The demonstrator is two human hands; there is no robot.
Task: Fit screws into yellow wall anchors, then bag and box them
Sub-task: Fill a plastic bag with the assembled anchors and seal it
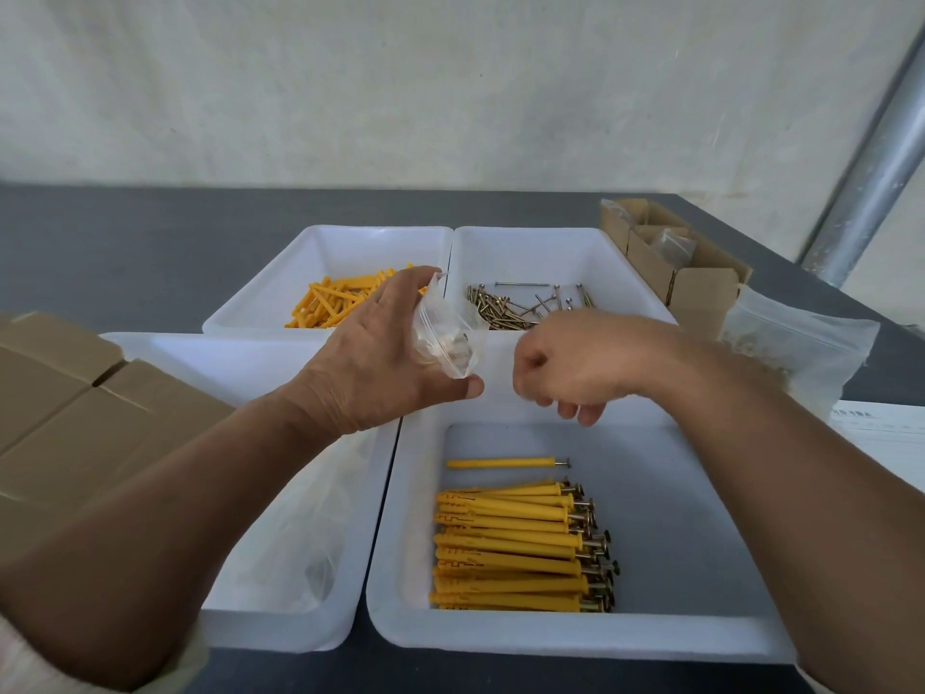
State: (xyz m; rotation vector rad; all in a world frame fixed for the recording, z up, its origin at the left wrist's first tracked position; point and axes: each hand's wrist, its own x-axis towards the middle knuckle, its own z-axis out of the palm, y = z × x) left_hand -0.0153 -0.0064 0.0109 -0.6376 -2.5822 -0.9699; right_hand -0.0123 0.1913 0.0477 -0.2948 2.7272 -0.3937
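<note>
Plastic bag (446, 329) in left hand (373, 365), right hand (570, 363) a fist alongside

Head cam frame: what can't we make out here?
All head view:
- right hand: motion-blurred, fingers curled under; can't tell if it holds anything.
- small clear bag held by left hand: contents smeared behind plastic.
- near-left tray: left forearm covers part; contents faint.
- cardboard boxes, far right: insides out of sight.

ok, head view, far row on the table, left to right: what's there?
white plastic tray of loose yellow anchors → white plastic tray of brass-coloured screws → open brown cardboard boxes → large clear zip bag
</note>
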